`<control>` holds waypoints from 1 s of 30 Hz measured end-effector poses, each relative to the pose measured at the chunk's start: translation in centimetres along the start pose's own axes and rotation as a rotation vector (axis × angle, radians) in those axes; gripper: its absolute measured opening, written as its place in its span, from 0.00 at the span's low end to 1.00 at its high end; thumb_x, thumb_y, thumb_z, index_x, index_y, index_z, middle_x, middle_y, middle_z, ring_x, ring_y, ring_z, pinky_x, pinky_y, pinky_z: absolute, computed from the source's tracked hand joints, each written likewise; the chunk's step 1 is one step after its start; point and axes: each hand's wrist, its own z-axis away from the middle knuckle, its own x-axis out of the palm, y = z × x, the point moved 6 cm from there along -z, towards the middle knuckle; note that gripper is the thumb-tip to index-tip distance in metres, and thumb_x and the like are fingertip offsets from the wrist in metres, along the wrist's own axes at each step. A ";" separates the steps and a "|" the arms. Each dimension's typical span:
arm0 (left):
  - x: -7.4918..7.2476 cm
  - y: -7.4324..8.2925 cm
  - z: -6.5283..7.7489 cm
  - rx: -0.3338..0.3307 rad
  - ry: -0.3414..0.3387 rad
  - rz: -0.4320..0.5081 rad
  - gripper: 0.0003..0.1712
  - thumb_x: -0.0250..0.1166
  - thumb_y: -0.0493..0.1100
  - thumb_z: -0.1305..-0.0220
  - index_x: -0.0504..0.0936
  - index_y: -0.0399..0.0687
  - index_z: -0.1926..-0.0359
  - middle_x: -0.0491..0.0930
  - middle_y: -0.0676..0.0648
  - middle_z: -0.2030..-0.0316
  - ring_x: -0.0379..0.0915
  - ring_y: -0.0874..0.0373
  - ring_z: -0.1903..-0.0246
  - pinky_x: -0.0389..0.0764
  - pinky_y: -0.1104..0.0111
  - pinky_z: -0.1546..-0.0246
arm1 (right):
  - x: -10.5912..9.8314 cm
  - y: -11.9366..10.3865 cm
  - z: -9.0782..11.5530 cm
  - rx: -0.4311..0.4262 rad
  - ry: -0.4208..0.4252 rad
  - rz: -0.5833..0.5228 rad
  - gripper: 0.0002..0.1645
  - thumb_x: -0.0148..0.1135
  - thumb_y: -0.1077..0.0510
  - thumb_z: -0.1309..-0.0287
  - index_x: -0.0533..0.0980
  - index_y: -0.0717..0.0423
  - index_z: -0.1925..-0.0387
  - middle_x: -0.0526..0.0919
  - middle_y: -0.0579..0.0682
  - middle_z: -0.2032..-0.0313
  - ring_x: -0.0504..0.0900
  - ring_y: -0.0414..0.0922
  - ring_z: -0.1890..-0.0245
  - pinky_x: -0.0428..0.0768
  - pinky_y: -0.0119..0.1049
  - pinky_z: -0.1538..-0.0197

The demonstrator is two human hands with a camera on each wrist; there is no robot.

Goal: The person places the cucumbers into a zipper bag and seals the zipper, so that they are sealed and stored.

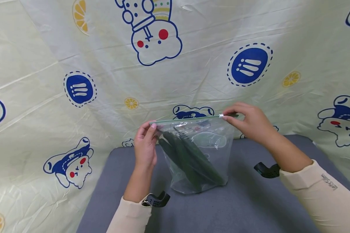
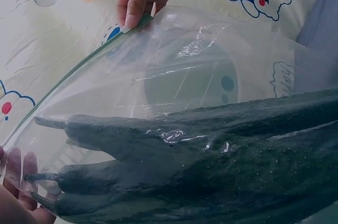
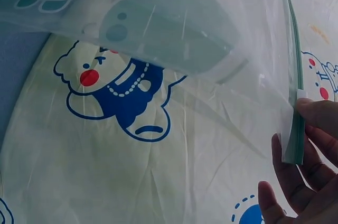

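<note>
A clear zip bag (image 1: 212, 161) with a green zip strip along its top hangs upright between both hands, its bottom at the grey table. Inside it several dark green cucumbers (image 1: 189, 158) lean, stems up toward the left corner. My left hand (image 1: 145, 144) pinches the bag's top left corner, thumb in front. At the right end of the strip my right hand (image 1: 250, 121) pinches the small white slider (image 1: 220, 116) between thumb and fingers. The right wrist view shows the green strip end (image 3: 293, 150) sticking out past that thumb.
The grey table (image 1: 198, 213) lies beneath the bag. Behind it rises a pale sheet (image 1: 192, 81) printed with cartoon figures, blue ovals and orange slices. A dark wrist device (image 1: 160, 199) is on the left wrist, another dark one (image 1: 266, 170) by the right.
</note>
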 end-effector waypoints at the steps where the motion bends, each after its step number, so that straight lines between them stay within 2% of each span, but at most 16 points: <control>1: 0.0 0.0 0.0 0.000 -0.001 -0.005 0.06 0.62 0.36 0.30 0.84 0.50 0.58 0.85 0.52 0.64 0.85 0.60 0.61 0.81 0.69 0.58 | -0.1 0.1 0.1 -0.003 0.002 0.003 0.11 0.66 0.54 0.35 0.85 0.52 0.54 0.86 0.52 0.53 0.82 0.50 0.50 0.84 0.56 0.47; 9: -0.3 0.1 -0.1 -0.013 0.003 -0.010 0.05 0.61 0.37 0.29 0.83 0.51 0.60 0.84 0.53 0.65 0.85 0.60 0.62 0.81 0.69 0.59 | -0.8 0.8 0.4 0.026 0.009 -0.009 0.12 0.65 0.52 0.34 0.84 0.52 0.53 0.86 0.53 0.54 0.80 0.50 0.52 0.82 0.49 0.51; 13: -0.6 0.0 -0.3 -0.023 0.020 -0.005 0.06 0.60 0.36 0.29 0.82 0.51 0.60 0.84 0.53 0.66 0.85 0.60 0.62 0.80 0.69 0.60 | -1.2 1.2 0.5 0.041 0.012 0.011 0.12 0.64 0.52 0.33 0.83 0.53 0.53 0.85 0.52 0.54 0.80 0.49 0.52 0.80 0.42 0.53; 16: -0.7 0.2 -0.4 -0.021 0.008 -0.031 0.05 0.61 0.37 0.29 0.82 0.51 0.60 0.84 0.54 0.66 0.85 0.60 0.62 0.80 0.70 0.61 | -1.4 1.5 0.5 0.076 0.015 -0.004 0.13 0.63 0.50 0.32 0.82 0.52 0.52 0.84 0.51 0.54 0.79 0.47 0.54 0.78 0.34 0.57; 19: -0.5 0.6 -0.5 -0.009 -0.020 -0.066 0.03 0.61 0.38 0.29 0.81 0.50 0.59 0.85 0.54 0.66 0.86 0.60 0.62 0.82 0.70 0.62 | -1.4 1.8 0.6 0.104 0.002 -0.089 0.14 0.59 0.50 0.29 0.79 0.52 0.49 0.83 0.52 0.59 0.80 0.45 0.62 0.77 0.28 0.63; 22: -0.4 0.9 -1.0 0.008 -0.047 -0.108 0.03 0.62 0.37 0.29 0.82 0.49 0.59 0.86 0.53 0.68 0.86 0.60 0.64 0.83 0.70 0.62 | -0.8 2.0 0.5 0.127 -0.028 -0.228 0.15 0.54 0.50 0.26 0.74 0.53 0.46 0.83 0.54 0.62 0.83 0.42 0.69 0.82 0.25 0.65; 26: -0.5 1.0 -2.2 0.011 -0.048 -0.197 0.03 0.63 0.37 0.30 0.82 0.46 0.58 0.86 0.55 0.69 0.83 0.62 0.65 0.81 0.72 0.60 | 0.2 2.3 -0.1 0.131 -0.030 -0.370 0.15 0.50 0.51 0.24 0.70 0.55 0.44 0.85 0.58 0.55 0.88 0.37 0.66 0.86 0.23 0.58; 30: -0.4 1.1 -3.5 -0.031 -0.006 -0.275 0.06 0.64 0.40 0.30 0.83 0.45 0.56 0.85 0.58 0.69 0.81 0.63 0.63 0.77 0.72 0.62 | 0.9 2.6 -1.3 0.125 0.003 -0.410 0.15 0.48 0.52 0.23 0.69 0.56 0.45 0.84 0.58 0.52 0.88 0.32 0.59 0.83 0.20 0.51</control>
